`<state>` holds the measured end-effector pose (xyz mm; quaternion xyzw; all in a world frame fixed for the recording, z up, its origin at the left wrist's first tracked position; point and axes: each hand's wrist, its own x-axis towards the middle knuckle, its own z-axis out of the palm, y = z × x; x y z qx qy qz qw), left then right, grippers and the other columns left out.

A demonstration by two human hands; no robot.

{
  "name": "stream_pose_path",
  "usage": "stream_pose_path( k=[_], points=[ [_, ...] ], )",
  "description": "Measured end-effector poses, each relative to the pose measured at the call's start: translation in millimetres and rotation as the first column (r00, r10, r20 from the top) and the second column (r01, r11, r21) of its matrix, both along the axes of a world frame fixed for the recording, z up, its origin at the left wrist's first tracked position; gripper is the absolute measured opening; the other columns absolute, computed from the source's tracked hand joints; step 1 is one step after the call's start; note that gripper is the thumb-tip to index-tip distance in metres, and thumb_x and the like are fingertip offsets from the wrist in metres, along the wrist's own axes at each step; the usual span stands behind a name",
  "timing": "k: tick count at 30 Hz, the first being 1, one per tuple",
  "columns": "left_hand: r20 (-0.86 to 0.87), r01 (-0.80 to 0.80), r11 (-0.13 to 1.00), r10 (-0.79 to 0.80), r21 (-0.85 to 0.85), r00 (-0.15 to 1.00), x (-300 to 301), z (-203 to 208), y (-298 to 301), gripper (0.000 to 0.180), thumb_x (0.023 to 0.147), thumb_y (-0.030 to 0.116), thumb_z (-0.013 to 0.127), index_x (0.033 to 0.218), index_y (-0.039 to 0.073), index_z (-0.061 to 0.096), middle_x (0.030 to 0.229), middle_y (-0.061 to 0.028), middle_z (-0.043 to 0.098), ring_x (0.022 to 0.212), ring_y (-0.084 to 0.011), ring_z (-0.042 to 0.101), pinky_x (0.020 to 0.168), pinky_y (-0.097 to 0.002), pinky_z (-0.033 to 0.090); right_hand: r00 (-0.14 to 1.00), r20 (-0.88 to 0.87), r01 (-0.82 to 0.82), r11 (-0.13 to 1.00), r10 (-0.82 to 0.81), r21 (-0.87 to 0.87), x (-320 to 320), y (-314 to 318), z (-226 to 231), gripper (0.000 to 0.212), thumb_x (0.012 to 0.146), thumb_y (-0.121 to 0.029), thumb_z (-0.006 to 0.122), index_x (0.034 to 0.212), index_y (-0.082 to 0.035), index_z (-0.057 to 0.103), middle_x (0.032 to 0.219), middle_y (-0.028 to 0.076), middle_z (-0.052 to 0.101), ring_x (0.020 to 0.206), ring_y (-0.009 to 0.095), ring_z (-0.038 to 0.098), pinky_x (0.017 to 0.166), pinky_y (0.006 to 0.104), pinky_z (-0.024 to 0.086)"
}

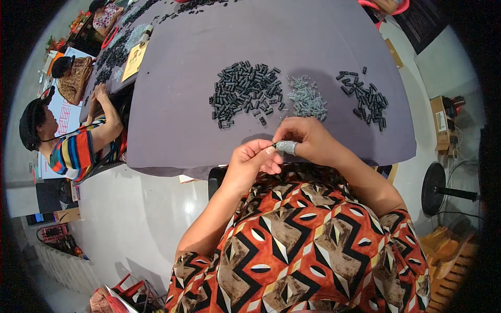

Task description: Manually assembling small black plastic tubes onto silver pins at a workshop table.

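My left hand (253,158) and my right hand (308,140) meet just in front of the table's near edge, fingertips together. Between them the left thumb and finger pinch a small black piece (273,145), too small to make out fully. The right fingertips close on the same spot, and what they hold is hidden. A grey wrap (286,147) covers one finger of the right hand. Beyond the hands lie a large pile of short black cylinders (245,93), a pile of small clear-grey parts (307,98) and, farther right, a smaller group of black cylinders (369,100).
A grey cloth covers the table (177,104). At the left, a person in a striped top (78,138) works at an adjoining table with more black pieces (112,55) and a yellow card (134,61). A black fan (434,189) and a cardboard box (442,125) stand at the right.
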<state>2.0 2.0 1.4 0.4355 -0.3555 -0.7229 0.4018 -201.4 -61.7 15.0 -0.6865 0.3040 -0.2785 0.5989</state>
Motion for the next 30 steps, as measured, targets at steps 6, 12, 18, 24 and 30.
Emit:
stream_pose_path(
  k=[6, 12, 18, 24, 30],
  points=[
    [-0.325, 0.185, 0.950, -0.096, 0.253, 0.941, 9.4, 6.5, -5.4, 0.019, 0.098, 0.013, 0.055, 0.106, -0.003, 0.061, 0.078, -0.0082, 0.068, 0.060, -0.0136, 0.065, 0.052, -0.0235, 0.053, 0.998, -0.026, -0.068, 0.903, 0.064, -0.424, -6.1, -2.2, 4.9, 0.020, 0.071, 0.004, 0.064, 0.090, -0.001, 0.063, 0.082, 0.010, 0.062, 0.077, 0.027, 0.063, 0.068, 0.0339, 0.049],
    [-0.412, 0.199, 0.919, -0.044, 0.340, 0.910, 3.9, 9.3, -5.4, 0.018, 0.098, 0.012, 0.056, 0.105, -0.003, 0.062, 0.072, -0.0068, 0.066, 0.053, -0.0122, 0.060, 0.050, -0.0222, 0.049, 0.984, -0.129, -0.171, 0.845, 0.122, -0.507, -12.1, -0.2, 18.1, 0.027, 0.070, 0.007, 0.062, 0.095, -0.001, 0.063, 0.088, 0.012, 0.062, 0.085, 0.030, 0.064, 0.073, 0.0358, 0.050],
    [-0.087, 0.018, 0.998, -0.012, 0.068, 0.996, -4.6, 10.3, -4.8, 0.017, 0.097, 0.013, 0.058, 0.102, -0.002, 0.064, 0.078, -0.0086, 0.069, 0.058, -0.0114, 0.062, 0.053, -0.0206, 0.049, 1.000, 0.000, -0.004, 0.964, 0.005, -0.264, -14.0, 7.8, 13.8, 0.029, 0.081, 0.002, 0.061, 0.110, -0.002, 0.062, 0.094, 0.011, 0.066, 0.087, 0.023, 0.065, 0.078, 0.0326, 0.051],
    [0.138, -0.027, 0.991, 0.045, -0.132, 0.989, -10.6, 19.8, -1.1, 0.016, 0.099, 0.011, 0.055, 0.104, -0.002, 0.063, 0.082, -0.0085, 0.070, 0.062, -0.0104, 0.063, 0.059, -0.0218, 0.051, 0.987, -0.059, 0.129, 0.955, -0.150, -0.266, -16.9, 6.8, 19.8, 0.020, 0.095, -0.017, 0.057, 0.108, -0.002, 0.060, 0.093, 0.008, 0.065, 0.085, 0.015, 0.063, 0.076, 0.0307, 0.050],
    [0.247, -0.016, 0.953, 0.095, -0.302, 0.964, -22.6, 19.9, 6.1, 0.015, 0.100, 0.010, 0.053, 0.106, 0.000, 0.062, 0.082, -0.0037, 0.068, 0.066, -0.0079, 0.063, 0.060, -0.0204, 0.050, 0.953, -0.240, 0.028, 0.842, -0.186, -0.539, -9.0, 12.1, 12.7, 0.017, 0.088, -0.021, 0.058, 0.087, -0.004, 0.056, 0.082, 0.015, 0.061, 0.080, 0.037, 0.061, 0.068, 0.0438, 0.048]
  ],
)
